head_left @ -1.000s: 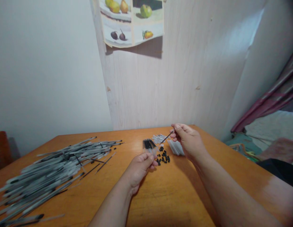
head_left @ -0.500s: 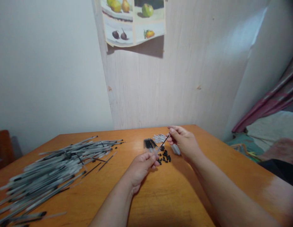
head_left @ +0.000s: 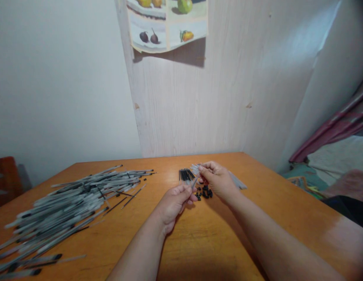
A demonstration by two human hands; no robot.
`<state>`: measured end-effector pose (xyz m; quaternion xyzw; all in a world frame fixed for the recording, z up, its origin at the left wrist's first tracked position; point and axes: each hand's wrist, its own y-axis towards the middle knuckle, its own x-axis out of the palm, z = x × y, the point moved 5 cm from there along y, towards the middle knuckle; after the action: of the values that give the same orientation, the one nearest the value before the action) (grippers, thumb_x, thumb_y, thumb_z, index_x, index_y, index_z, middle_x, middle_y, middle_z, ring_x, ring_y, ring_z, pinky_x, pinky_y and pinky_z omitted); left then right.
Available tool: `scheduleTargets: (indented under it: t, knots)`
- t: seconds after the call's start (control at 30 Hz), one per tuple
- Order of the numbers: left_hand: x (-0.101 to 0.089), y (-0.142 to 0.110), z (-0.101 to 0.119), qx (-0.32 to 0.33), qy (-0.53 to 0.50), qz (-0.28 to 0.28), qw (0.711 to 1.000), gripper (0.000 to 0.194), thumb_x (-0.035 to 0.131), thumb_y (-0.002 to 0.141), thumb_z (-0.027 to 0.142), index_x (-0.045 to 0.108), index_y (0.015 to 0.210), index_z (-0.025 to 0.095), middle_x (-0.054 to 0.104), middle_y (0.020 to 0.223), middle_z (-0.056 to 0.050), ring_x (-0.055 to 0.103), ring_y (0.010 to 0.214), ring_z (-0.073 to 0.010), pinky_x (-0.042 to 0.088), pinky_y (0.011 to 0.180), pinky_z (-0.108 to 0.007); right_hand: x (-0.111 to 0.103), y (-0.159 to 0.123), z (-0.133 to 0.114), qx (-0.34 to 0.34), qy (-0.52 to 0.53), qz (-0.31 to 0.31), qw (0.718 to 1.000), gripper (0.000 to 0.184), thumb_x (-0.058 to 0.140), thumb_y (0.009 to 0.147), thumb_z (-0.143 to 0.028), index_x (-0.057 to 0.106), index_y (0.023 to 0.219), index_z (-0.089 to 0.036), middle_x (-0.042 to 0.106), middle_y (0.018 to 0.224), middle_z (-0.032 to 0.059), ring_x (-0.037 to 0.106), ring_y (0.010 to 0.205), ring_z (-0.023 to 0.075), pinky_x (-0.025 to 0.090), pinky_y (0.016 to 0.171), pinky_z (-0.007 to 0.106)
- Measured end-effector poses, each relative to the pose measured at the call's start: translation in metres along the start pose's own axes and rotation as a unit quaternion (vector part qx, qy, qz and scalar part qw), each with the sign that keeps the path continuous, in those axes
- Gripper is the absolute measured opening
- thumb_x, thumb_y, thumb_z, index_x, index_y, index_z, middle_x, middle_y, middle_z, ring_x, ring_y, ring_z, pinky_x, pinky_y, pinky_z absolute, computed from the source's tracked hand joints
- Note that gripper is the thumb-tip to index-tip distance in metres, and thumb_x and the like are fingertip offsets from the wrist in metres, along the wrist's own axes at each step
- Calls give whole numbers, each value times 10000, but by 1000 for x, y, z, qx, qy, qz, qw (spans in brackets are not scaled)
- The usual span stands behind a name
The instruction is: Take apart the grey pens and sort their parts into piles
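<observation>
My left hand [head_left: 175, 205] is closed in a pinch round a slim clear pen barrel [head_left: 194, 182], which slants up to the right. At its upper end, the fingers of my right hand [head_left: 219, 178] are pinched together on the end of a pen refill, mostly hidden by the fingers. Just beyond my left hand lies a row of black pen refills [head_left: 186, 174]. Small black plugs [head_left: 207, 191] are scattered below my right hand. Small clear pieces [head_left: 195, 168] lie behind its fingertips, and clear tubes [head_left: 238, 181] lie to its right.
A large heap of clear pens and black refills [head_left: 78, 199] covers the left of the wooden table [head_left: 204, 246]. A wooden chair [head_left: 7, 177] stands at the left. A fruit print [head_left: 153, 25] hangs on the wall, and a pink curtain [head_left: 324, 134] hangs at the right.
My right hand has moved left and down to the barrel's upper end. The black refill that showed between my hands has slid down into the barrel. The view has shifted slightly.
</observation>
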<state>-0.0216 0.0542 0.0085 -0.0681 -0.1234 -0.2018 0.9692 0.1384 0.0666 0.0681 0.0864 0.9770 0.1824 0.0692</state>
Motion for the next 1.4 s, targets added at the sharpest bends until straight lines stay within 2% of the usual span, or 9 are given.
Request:
scheduleTargets:
  t: [0.23, 0.5, 0.7, 0.83, 0.9, 1.03, 1.17, 1.4]
  knots:
    - [-2, 2, -2, -15, -8, -11, 1000, 402, 740, 774, 476, 708, 1000, 145, 671, 792, -49, 510, 595, -95, 295, 566, -229, 7, -2, 5, -16, -52, -41, 998, 346, 599, 848, -529, 602, 741, -200, 602, 638, -24, 554, 560, 116, 437, 554, 239]
    - [-5, 4, -3, 0, -2, -21, 1000, 429, 717, 794, 481, 701, 1037, 128, 658, 823, -47, 521, 602, -91, 332, 580, -226, 12, -6, 1, -81, -156, -81, 981, 374, 481, 948, -471, 646, 764, -190, 634, 690, 2, 581, 641, 142, 439, 612, 254]
    - [-5, 3, -1, 14, -11, -15, 1000, 365, 706, 810, 443, 697, 995, 129, 660, 801, -48, 531, 608, -92, 369, 610, -228, 14, -11, -7, -168, -260, -106, 945, 387, 400, 1006, -398, 635, 760, -213, 662, 736, 8, 611, 709, 153, 434, 685, 264]
    - [-6, 3, -1, 15, -17, -7, 1000, 369, 712, 809, 438, 700, 1018, 135, 659, 801, -44, 540, 607, -93, 370, 604, -226, 17, -15, -13, -199, -286, -121, 930, 342, 393, 1013, -356, 681, 887, -220, 715, 859, 26, 654, 818, 170, 463, 765, 277]
    - [-7, 3, -1, 15, -18, 1, 1000, 364, 707, 815, 434, 700, 1021, 134, 660, 802, -44, 543, 603, -92, 364, 595, -223, 17, -16, -13, -202, -284, -118, 930, 332, 398, 1012, -346, 703, 966, -223, 740, 943, 38, 674, 883, 178, 480, 811, 285]
    - [-6, 3, 2, 25, -20, 6, 999, 373, 696, 826, 419, 698, 1067, 134, 670, 801, -47, 541, 597, -89, 353, 589, -219, 18, -15, -10, -204, -282, -109, 931, 343, 406, 1006, -335, 732, 998, -228, 761, 1017, 46, 697, 951, 186, 505, 881, 304]
    - [-5, 3, 3, 29, -27, 6, 999, 398, 706, 817, 413, 695, 1105, 139, 674, 792, -46, 536, 594, -87, 346, 583, -215, 16, -12, -3, -190, -269, -83, 940, 338, 436, 980, -294, 719, 1147, -213, 747, 1145, 66, 686, 1076, 195, 506, 954, 320]
    - [-4, 0, 4, 15, -16, 18, 1000, 389, 702, 815, 440, 691, 1088, 163, 682, 826, -44, 533, 581, -82, 269, 510, -209, 15, -10, 5, -163, -255, -76, 950, 373, 440, 934, -213, 696, 1204, -192, 750, 1123, 71, 692, 1055, 206, 528, 941, 356]
